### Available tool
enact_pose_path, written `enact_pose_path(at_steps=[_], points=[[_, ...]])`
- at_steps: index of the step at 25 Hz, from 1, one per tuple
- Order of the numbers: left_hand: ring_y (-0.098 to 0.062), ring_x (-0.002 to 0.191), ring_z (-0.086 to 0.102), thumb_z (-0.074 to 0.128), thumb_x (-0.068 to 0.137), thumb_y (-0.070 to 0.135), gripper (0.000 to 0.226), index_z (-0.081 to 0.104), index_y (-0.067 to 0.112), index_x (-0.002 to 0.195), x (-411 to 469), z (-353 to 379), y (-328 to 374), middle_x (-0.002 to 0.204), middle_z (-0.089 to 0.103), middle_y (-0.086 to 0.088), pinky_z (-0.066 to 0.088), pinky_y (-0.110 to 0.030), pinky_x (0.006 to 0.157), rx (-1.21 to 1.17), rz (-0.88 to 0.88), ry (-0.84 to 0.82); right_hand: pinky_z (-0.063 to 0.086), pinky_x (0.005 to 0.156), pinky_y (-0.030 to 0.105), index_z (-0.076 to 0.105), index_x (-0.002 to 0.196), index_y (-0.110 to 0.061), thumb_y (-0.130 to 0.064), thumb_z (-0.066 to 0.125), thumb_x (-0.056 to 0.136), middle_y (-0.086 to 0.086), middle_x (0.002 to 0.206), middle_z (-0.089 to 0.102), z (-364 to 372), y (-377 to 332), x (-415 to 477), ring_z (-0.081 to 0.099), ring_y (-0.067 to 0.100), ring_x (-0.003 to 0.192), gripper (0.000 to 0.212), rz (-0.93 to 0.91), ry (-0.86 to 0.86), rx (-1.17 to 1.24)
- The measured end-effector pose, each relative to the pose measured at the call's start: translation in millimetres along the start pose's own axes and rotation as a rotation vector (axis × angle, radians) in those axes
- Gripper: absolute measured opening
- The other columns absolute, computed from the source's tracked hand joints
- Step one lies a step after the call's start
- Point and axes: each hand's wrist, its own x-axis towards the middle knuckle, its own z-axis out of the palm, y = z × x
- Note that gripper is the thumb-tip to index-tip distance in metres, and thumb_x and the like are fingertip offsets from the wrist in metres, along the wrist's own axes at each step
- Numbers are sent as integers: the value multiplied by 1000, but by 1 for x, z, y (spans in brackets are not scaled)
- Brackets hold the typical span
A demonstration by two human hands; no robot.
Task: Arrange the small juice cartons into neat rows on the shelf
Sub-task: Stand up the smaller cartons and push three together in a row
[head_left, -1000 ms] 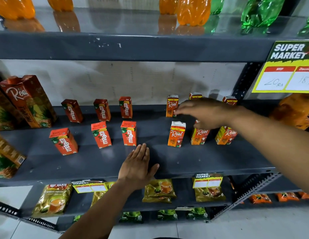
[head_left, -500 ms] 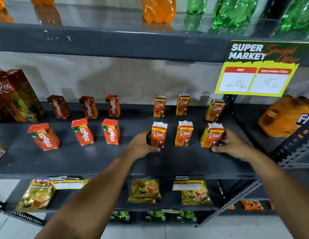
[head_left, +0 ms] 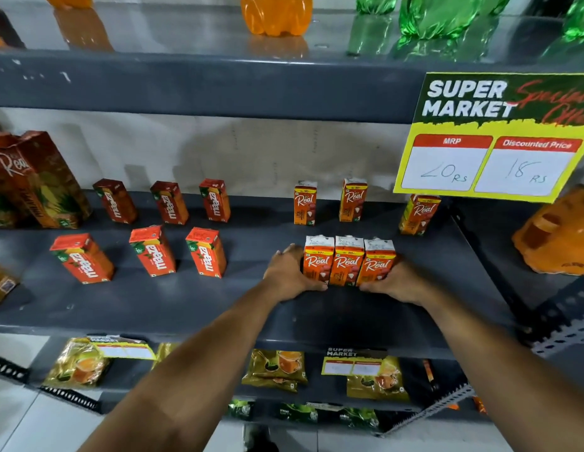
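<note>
Three small orange Real cartons (head_left: 348, 261) stand pressed side by side in the front row of the grey shelf (head_left: 192, 305). My left hand (head_left: 289, 272) is flat against the left carton's side, and my right hand (head_left: 399, 282) presses the right carton's side. Behind them three more Real cartons stand apart: one at the back left (head_left: 305, 203), one in the middle (head_left: 353, 200) and one further right (head_left: 418, 214). To the left, red Maaza cartons stand spaced in a back row (head_left: 169, 202) and a front row (head_left: 152, 250).
Large Real pineapple cartons (head_left: 39, 181) stand at the shelf's left end. A yellow price sign (head_left: 492, 141) hangs from the upper shelf at right. An orange packet (head_left: 558, 233) lies far right. Bottles stand on the shelf above; tea packets (head_left: 276, 367) lie below.
The three front Real cartons, spaced apart before, now touch each other. Both hands have closed in from either side and pushed them together. The view moved closer.
</note>
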Motion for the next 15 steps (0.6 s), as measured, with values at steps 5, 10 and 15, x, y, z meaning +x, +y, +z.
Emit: enact_pose_path(at_steps=[5,10,15], points=[[-29,130,43,90,46,47,95,52,22,130,16,6,-4,134,57,-4,33,-51,109,-70,-24,-63,35,111,51,49,128,-25,-31,94,50,7,132,59,9,9,7,50,25,126,90,-12,92,-39],[-22,127,42,86,44,56,88,58,28,122,15,10,-3,122,64,6,27,-46,111,-25,3,-23,34,112,51,51,126,-23,-37,94,43,8,130,62,11,8,5,52,26,125,95,-49,131,-12],[-15,129,42,85,45,59,81,60,32,117,-3,17,7,121,63,9,19,-40,115,-16,12,-48,45,102,39,59,105,-36,-22,95,47,3,119,68,6,9,-15,61,16,113,70,-114,100,71]])
